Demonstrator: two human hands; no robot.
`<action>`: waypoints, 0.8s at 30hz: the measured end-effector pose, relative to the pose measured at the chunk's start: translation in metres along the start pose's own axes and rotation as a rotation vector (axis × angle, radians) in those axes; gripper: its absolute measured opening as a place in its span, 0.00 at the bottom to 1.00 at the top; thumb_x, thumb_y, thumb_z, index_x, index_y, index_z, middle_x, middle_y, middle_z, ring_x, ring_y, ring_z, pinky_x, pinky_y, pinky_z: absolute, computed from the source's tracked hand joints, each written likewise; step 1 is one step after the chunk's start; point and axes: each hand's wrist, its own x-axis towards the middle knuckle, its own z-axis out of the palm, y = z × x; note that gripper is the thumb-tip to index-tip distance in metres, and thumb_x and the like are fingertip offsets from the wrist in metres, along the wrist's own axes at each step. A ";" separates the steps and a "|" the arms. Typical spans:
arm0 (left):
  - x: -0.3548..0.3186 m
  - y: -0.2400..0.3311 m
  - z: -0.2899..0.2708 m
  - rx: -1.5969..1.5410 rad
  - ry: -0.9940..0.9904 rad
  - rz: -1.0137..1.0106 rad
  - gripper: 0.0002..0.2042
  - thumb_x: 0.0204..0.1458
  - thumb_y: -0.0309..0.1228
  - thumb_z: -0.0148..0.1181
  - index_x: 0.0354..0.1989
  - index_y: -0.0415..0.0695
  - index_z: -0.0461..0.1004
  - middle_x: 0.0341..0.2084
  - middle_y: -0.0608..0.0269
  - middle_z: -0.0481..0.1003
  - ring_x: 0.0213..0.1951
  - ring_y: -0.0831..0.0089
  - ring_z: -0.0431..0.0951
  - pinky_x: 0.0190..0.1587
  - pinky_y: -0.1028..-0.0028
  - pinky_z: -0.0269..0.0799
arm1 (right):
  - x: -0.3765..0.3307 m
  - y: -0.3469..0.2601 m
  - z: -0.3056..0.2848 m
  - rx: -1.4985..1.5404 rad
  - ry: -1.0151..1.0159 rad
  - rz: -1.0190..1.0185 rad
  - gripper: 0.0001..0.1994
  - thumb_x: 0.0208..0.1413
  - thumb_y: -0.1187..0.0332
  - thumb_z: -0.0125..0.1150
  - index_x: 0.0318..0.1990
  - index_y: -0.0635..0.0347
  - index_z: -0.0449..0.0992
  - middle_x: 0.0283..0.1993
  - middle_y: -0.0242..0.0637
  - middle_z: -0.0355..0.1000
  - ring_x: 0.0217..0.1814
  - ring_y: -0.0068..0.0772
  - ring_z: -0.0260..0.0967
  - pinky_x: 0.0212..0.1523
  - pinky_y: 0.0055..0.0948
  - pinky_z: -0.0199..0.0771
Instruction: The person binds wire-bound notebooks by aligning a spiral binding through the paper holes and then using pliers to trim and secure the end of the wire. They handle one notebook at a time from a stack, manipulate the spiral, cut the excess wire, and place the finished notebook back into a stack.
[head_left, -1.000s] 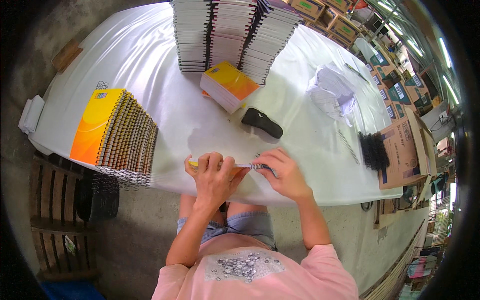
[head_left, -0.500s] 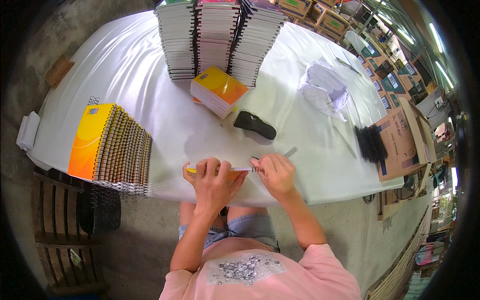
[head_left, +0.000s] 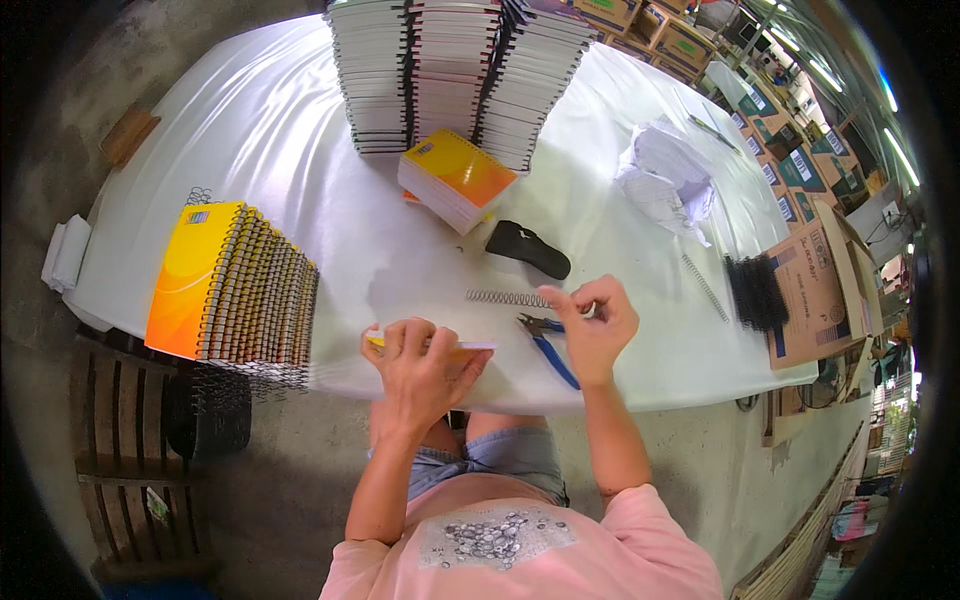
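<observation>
1. Only the head view is given. Near the table's front edge, the left hand lies flat on a thin notebook, fingers pressed together over it; the hand hides most of the cover, so just a yellow sliver and a white edge show.
2. Right hand is curled, thumb and forefinger pinching the end of a wire spiral that lies on the white cloth; the exact grip point is too small to make out.
3. Blue-handled pliers lie just beside that hand, partly under it.
4. Farther back sit a black tool, an orange notebook pile and tall stacks, their tops cut off by the rim.
</observation>
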 end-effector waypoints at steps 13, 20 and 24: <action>-0.006 0.009 0.032 0.057 0.297 -0.030 0.20 0.26 0.51 0.68 0.18 0.52 0.66 0.30 0.68 0.65 0.40 0.64 0.63 0.49 0.42 0.45 | 0.004 0.044 0.019 -0.446 -0.732 -0.072 0.18 0.44 0.65 0.65 0.45 0.52 0.73 0.53 0.36 0.63 0.56 0.42 0.59 0.53 0.35 0.58; -0.004 0.007 0.032 0.038 0.311 0.000 0.18 0.24 0.45 0.69 0.19 0.52 0.66 0.29 0.70 0.66 0.39 0.63 0.63 0.45 0.48 0.50 | 0.004 0.054 -0.010 -0.242 -0.737 0.259 0.15 0.44 0.72 0.63 0.42 0.59 0.74 0.44 0.41 0.68 0.47 0.44 0.67 0.46 0.37 0.68; 0.002 0.011 0.036 -0.014 0.314 -0.002 0.19 0.23 0.42 0.72 0.19 0.52 0.66 0.28 0.68 0.66 0.39 0.61 0.63 0.43 0.55 0.55 | 0.004 0.054 -0.010 -0.309 -0.654 0.198 0.09 0.45 0.75 0.62 0.37 0.61 0.76 0.38 0.41 0.70 0.39 0.44 0.69 0.40 0.35 0.70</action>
